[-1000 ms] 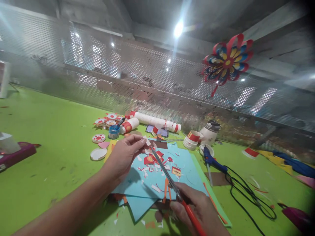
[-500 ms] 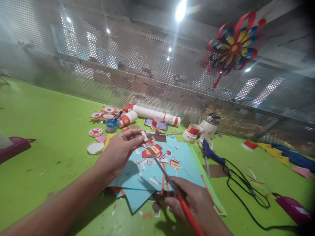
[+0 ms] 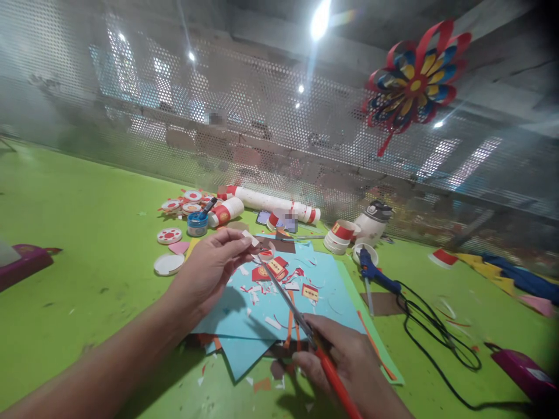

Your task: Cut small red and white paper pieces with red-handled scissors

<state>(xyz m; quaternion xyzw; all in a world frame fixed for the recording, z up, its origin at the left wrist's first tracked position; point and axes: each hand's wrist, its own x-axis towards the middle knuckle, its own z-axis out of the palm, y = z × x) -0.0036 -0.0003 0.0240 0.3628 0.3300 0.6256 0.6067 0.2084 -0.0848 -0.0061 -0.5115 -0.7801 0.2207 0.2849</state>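
My left hand (image 3: 213,262) pinches a small white paper piece (image 3: 250,237) between thumb and fingers. In my right hand (image 3: 340,361) are red-handled scissors (image 3: 329,372), their blades pointing up and left, with the tips just below the paper piece. Beneath both hands lie light blue sheets (image 3: 340,308). Red and gold paper pieces (image 3: 276,267), a small red and gold label (image 3: 310,292) and several white and red scraps are scattered on them.
On the green table (image 3: 87,244) stand a blue jar (image 3: 197,223), a white tube (image 3: 271,203), white cups (image 3: 338,237) and a bottle (image 3: 373,221). A blue glue gun (image 3: 378,273) with a black cord lies at right. Round white lids (image 3: 169,265) are at left.
The white paper piece and the fingertips of my left hand have shifted slightly left, and the piece is turned to a different angle. My right hand and the scissors have barely moved.
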